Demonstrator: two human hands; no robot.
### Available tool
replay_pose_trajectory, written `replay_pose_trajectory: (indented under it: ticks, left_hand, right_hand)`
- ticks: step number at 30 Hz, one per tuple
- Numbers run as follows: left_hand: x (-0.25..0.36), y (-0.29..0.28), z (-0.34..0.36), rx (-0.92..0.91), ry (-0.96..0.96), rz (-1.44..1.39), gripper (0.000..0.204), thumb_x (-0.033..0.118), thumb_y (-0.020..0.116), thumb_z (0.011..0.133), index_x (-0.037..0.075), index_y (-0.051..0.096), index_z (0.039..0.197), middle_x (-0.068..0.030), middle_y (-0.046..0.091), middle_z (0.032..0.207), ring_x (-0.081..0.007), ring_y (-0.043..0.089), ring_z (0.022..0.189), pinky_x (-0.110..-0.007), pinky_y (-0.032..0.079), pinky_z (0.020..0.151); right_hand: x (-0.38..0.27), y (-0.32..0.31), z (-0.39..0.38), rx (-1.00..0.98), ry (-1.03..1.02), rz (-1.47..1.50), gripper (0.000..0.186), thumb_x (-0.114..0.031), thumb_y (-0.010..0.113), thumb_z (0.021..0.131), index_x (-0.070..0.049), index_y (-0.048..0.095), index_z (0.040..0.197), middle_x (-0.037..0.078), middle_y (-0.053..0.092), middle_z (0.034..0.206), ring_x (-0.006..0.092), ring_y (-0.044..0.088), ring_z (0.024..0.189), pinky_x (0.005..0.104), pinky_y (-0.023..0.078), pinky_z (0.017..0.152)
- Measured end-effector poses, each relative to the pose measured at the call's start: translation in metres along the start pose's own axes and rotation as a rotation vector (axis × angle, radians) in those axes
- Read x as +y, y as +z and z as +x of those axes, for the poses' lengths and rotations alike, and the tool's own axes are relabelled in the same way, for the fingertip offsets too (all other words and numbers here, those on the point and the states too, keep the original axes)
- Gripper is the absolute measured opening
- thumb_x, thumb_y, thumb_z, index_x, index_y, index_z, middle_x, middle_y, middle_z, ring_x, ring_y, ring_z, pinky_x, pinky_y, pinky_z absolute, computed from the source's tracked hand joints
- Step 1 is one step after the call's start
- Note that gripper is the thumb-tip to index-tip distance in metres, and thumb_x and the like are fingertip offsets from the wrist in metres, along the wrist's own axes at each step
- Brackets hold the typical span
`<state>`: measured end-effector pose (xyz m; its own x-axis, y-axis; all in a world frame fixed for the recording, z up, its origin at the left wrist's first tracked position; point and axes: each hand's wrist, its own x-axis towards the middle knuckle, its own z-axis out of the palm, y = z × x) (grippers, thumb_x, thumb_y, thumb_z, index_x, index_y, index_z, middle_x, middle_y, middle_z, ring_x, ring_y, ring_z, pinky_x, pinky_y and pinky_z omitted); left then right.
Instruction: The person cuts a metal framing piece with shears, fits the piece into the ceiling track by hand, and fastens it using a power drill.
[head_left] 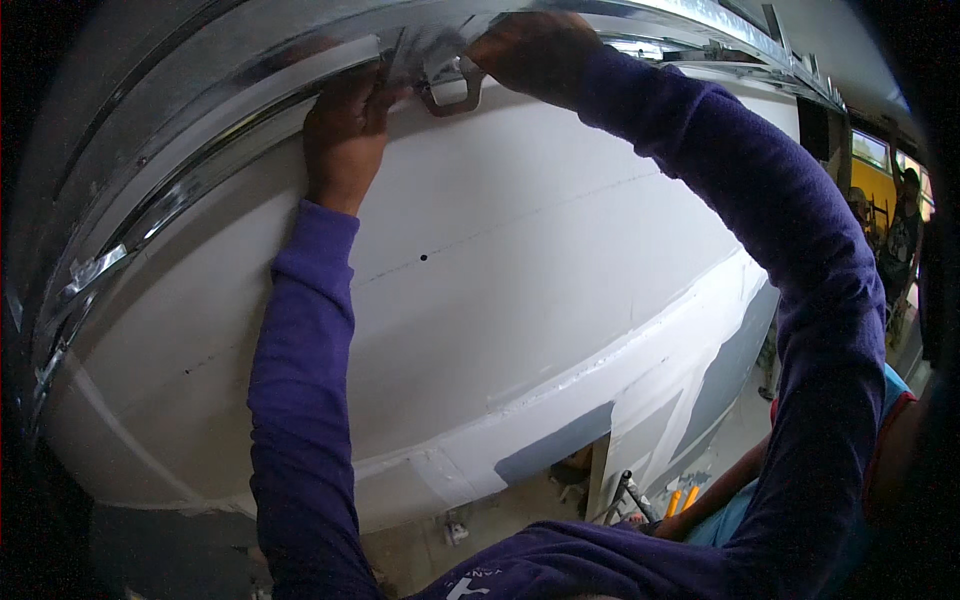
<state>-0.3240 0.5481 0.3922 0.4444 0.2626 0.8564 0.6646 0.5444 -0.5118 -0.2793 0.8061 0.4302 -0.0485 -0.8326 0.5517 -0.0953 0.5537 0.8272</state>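
Observation:
Both of my arms, in purple sleeves, reach up to a metal ceiling frame. My left hand (345, 135) is closed at the edge of a thin metal channel (395, 55), its fingertips partly hidden by the metal. To its right, my right hand (535, 55) is curled with its fingers against a tool with a reddish-brown, loop-shaped handle (455, 105). The tool's upper part is blurred against the shiny metal, so its exact kind cannot be made out.
Long galvanized channels (175, 205) run along the top and left. Behind my arms stands a white wall panel (470, 310) with a small dark hole and a faint line. A co-worker in blue (720, 515) is close at the lower right; another person (905, 225) stands farther off.

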Motion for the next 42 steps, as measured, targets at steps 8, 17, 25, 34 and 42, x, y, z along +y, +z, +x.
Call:
replay_pose_trajectory:
  ticks: [8, 17, 25, 34, 42]
  left_hand:
    - [-0.007, 0.000, -0.001, 0.046, 0.130, 0.121, 0.013, 0.014, 0.067, 0.086, 0.011, 0.068, 0.099, -0.0078, 0.069, 0.088, -0.0271, 0.066, 0.080, -0.037, 0.052, 0.071]
    - [-0.017, -0.001, -0.009, 0.055, 0.142, 0.134, 0.016, 0.014, 0.068, 0.085, 0.012, 0.068, 0.101, -0.0084, 0.068, 0.091, -0.0285, 0.065, 0.081, -0.038, 0.052, 0.070]
    - [-0.022, 0.010, -0.006, 0.069, 0.173, 0.144, 0.020, 0.016, 0.069, 0.085, 0.011, 0.066, 0.104, -0.0100, 0.068, 0.096, -0.0302, 0.065, 0.087, -0.038, 0.053, 0.073]
    - [-0.011, -0.005, -0.006, -0.003, 0.075, 0.106, 0.028, 0.017, 0.069, 0.086, 0.007, 0.062, 0.110, -0.0147, 0.066, 0.097, -0.0332, 0.065, 0.089, -0.040, 0.053, 0.073]
    - [-0.016, -0.005, -0.021, 0.106, 0.037, 0.056, 0.035, 0.021, 0.072, 0.084, 0.005, 0.061, 0.114, -0.0166, 0.065, 0.108, -0.0339, 0.063, 0.099, -0.039, 0.051, 0.085]
  right_hand:
    - [-0.005, -0.012, 0.016, -0.362, 0.253, 0.184, 0.021, -0.013, 0.042, 0.098, -0.004, 0.058, 0.107, 0.015, 0.062, 0.107, 0.0264, 0.062, 0.101, 0.0356, 0.055, 0.084]
    - [-0.020, -0.031, 0.030, -0.420, 0.297, 0.101, 0.038, -0.029, 0.040, 0.100, -0.011, 0.044, 0.133, 0.012, 0.047, 0.138, 0.0257, 0.044, 0.129, 0.0361, 0.037, 0.111]
    - [-0.031, -0.064, 0.027, -0.270, 0.577, 0.466, 0.018, -0.019, 0.058, 0.093, -0.008, 0.062, 0.107, 0.012, 0.066, 0.102, 0.0230, 0.065, 0.095, 0.0314, 0.055, 0.086]
    - [-0.030, -0.042, 0.016, -0.030, 0.234, 0.040, 0.016, -0.020, 0.054, 0.094, -0.013, 0.063, 0.106, 0.007, 0.067, 0.101, 0.0230, 0.068, 0.090, 0.0337, 0.060, 0.074]
    - [-0.090, -0.073, 0.008, 0.105, 0.552, -0.722, 0.029, -0.018, 0.060, 0.084, -0.009, 0.062, 0.111, 0.015, 0.064, 0.098, 0.0262, 0.065, 0.093, 0.0451, 0.048, 0.086]
